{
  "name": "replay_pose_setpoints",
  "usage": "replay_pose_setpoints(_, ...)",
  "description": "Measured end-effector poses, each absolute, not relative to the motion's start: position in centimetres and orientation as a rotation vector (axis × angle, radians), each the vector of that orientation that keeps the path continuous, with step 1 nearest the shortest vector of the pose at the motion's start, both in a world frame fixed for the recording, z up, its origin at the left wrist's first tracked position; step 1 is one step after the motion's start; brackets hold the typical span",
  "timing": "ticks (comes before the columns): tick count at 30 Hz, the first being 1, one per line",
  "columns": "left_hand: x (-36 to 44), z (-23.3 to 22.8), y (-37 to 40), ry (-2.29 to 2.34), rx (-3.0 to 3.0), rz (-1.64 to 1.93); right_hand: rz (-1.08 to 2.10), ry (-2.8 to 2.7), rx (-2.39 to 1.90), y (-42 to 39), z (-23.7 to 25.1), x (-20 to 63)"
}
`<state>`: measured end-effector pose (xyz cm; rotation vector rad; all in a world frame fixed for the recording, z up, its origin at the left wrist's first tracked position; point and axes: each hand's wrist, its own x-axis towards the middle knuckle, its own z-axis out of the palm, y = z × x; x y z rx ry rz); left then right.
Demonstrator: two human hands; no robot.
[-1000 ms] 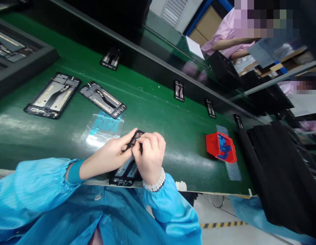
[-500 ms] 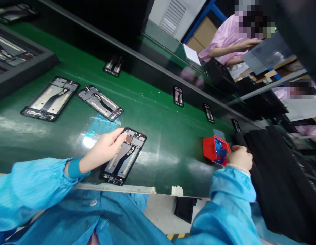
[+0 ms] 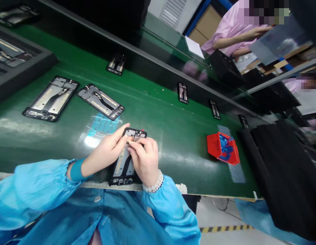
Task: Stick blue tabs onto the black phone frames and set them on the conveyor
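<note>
Hands meet over phone frame (image 3: 123, 163) at near belt (image 3: 173, 136) edge: left hand (image 3: 109, 153) pins its top corner to steady it, right hand (image 3: 144, 158) fingertips pinch sth small onto it. Red bin (image 3: 214, 144) sits w/in reach.

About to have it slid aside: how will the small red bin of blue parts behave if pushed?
The red bin looks like light plastic, so it would likely slide easily on the glossy green belt. It sits tilted with its open mouth sideways, so the blue parts could probably spill out.
</note>
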<state>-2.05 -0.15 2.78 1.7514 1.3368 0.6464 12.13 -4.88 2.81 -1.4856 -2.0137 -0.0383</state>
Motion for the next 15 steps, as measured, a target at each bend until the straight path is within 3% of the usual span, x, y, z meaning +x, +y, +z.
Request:
replay_pose_setpoints(6, -1.9, 2.9, -0.8, 1.275, 1.738, 0.744, 0.044, -2.212, -1.407, -3.7, 4.3, 13.8)
replay_pose_setpoints(15, -2.5, 3.0, -0.3, 1.071, 1.72, 0.621, -0.15, -2.396, -1.205, -2.9, 5.0, 15.6)
